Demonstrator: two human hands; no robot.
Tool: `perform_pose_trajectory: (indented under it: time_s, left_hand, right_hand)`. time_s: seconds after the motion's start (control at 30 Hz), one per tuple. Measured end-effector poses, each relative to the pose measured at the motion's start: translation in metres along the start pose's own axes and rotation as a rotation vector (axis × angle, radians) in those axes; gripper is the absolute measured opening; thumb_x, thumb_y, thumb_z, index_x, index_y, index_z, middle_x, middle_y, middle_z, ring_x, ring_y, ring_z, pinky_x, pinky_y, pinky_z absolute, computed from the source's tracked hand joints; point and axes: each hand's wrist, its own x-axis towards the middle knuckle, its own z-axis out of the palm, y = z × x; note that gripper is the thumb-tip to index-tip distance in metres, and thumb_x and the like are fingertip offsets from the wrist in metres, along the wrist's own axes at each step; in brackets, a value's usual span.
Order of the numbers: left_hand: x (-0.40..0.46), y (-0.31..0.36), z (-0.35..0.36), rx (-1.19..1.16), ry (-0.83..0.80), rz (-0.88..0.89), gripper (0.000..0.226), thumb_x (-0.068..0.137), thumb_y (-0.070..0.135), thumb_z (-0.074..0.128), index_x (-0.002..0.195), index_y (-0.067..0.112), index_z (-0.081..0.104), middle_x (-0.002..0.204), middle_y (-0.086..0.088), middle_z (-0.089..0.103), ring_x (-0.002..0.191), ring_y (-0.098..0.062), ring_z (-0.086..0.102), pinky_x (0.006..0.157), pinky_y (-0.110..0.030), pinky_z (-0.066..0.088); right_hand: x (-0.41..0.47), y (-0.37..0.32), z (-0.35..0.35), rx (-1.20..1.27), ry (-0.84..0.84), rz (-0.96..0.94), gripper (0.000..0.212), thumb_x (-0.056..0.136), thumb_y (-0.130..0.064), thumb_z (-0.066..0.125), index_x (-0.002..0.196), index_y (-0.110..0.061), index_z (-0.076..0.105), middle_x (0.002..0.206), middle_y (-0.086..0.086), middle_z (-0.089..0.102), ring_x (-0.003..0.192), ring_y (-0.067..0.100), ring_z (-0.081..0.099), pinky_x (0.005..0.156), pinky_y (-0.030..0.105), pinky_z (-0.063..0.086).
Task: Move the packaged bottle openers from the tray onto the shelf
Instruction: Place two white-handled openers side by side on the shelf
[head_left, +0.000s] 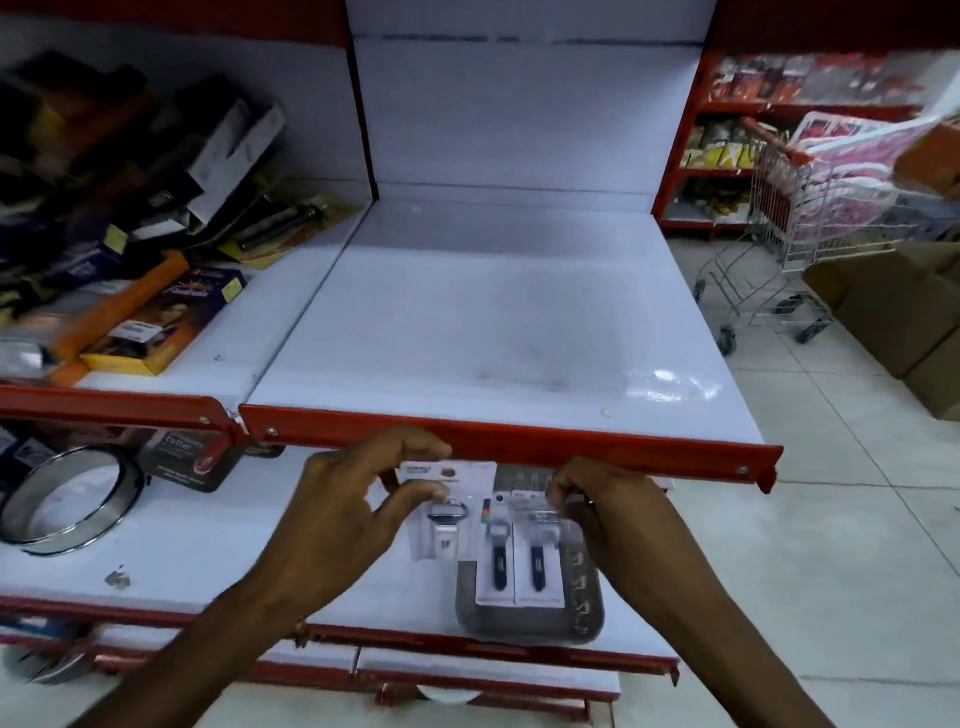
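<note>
My left hand pinches a white-carded bottle opener pack by its top, lifted just under the red front lip of the bare white shelf. My right hand grips the top of a clear-blister pack with a black-handled opener. Another black-handled pack lies beside it. Both packs rest over a grey metal tray on the lower shelf.
Boxes and carded goods pile on the shelf section to the left. A metal ring lies on the lower shelf at left. A shopping cart and cardboard boxes stand on the tiled floor at right.
</note>
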Motion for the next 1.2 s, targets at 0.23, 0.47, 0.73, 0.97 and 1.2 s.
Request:
perform_pose_trajectory:
  time_s: [0.23, 0.47, 0.73, 0.97, 1.2]
  left_hand:
    - [0.047, 0.050, -0.074, -0.177, 0.200, 0.070, 0.021, 0.077, 0.036, 0.072, 0.097, 0.039, 0.069, 0.094, 0.025, 0.075, 0.080, 0.002, 0.072, 0.052, -0.013, 0.057]
    - [0.155, 0.002, -0.079, -0.317, 0.161, -0.044, 0.022, 0.088, -0.005, 0.070, 0.098, 0.014, 0.071, 0.072, 0.022, 0.077, 0.069, 0.008, 0.069, 0.064, -0.009, 0.054]
    - [0.221, -0.070, -0.020, -0.081, 0.059, -0.225, 0.024, 0.083, -0.003, 0.078, 0.106, -0.008, 0.073, 0.101, -0.014, 0.079, 0.093, -0.014, 0.075, 0.081, -0.024, 0.047]
    - [0.194, -0.094, -0.010, 0.201, -0.181, -0.157, 0.057, 0.075, 0.034, 0.088, 0.125, 0.014, 0.069, 0.133, -0.005, 0.065, 0.126, -0.019, 0.059, 0.100, -0.017, 0.038]
    - [0.176, -0.084, -0.039, 0.329, -0.630, -0.103, 0.080, 0.072, 0.061, 0.081, 0.144, 0.042, 0.051, 0.162, 0.020, 0.028, 0.152, 0.000, 0.013, 0.123, -0.026, 0.013]
  right_hand:
    - [-0.010, -0.104, -0.076, 0.025, 0.363, -0.387, 0.039, 0.083, 0.016, 0.057, 0.080, -0.022, 0.063, 0.088, -0.007, 0.070, 0.081, -0.010, 0.062, 0.070, 0.003, 0.049]
    - [0.112, -0.109, -0.119, -0.015, 0.354, -0.271, 0.035, 0.089, 0.007, 0.046, 0.095, -0.022, 0.064, 0.099, 0.000, 0.060, 0.059, 0.006, 0.049, 0.039, 0.008, 0.034]
    - [0.190, -0.058, -0.090, -0.203, 0.124, -0.152, 0.032, 0.086, 0.009, 0.042, 0.112, 0.004, 0.059, 0.107, 0.013, 0.059, 0.093, 0.027, 0.057, 0.066, 0.009, 0.048]
    - [0.177, -0.028, -0.066, -0.249, 0.119, -0.195, 0.023, 0.094, -0.006, 0.053, 0.114, -0.008, 0.064, 0.126, 0.012, 0.062, 0.118, 0.026, 0.059, 0.094, 0.020, 0.040]
    - [0.149, -0.020, -0.056, -0.420, -0.083, -0.215, 0.056, 0.086, -0.051, 0.062, 0.134, -0.024, 0.053, 0.141, -0.004, 0.057, 0.129, 0.016, 0.052, 0.107, 0.025, 0.037]
